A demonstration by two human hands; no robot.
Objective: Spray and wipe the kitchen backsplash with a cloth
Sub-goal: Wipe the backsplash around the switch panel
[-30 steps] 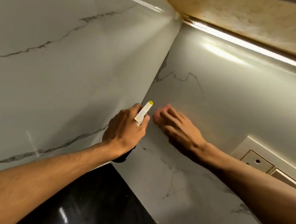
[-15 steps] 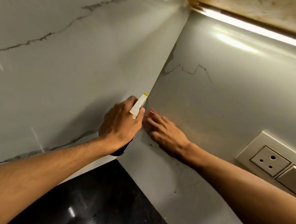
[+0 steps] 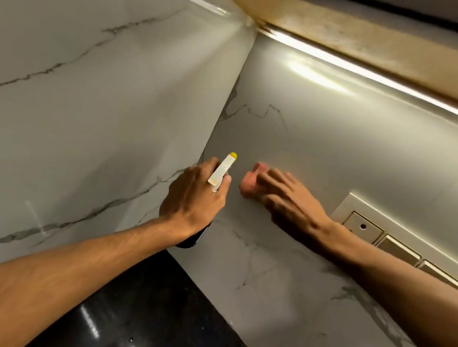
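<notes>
The backsplash (image 3: 331, 147) is glossy grey-white marble with dark veins, meeting a second marble wall in a corner. My left hand (image 3: 194, 197) grips a spray bottle (image 3: 222, 169) with a white head and yellow nozzle tip; its dark body shows below my wrist. The nozzle points up toward the corner. My right hand (image 3: 286, 200) presses a pink cloth (image 3: 250, 181) flat against the backsplash just right of the corner, fingers spread over it. Only the cloth's left end shows past my fingertips, blurred by motion.
A cream switch and socket plate (image 3: 408, 243) is set into the backsplash beside my right wrist. A lit strip (image 3: 386, 81) runs under the cabinet above. The black polished countertop (image 3: 156, 321) fills the bottom centre.
My right hand with the cloth has slid right, away from the corner, and the pink cloth now shows past my fingers. My left hand keeps the bottle near the corner.
</notes>
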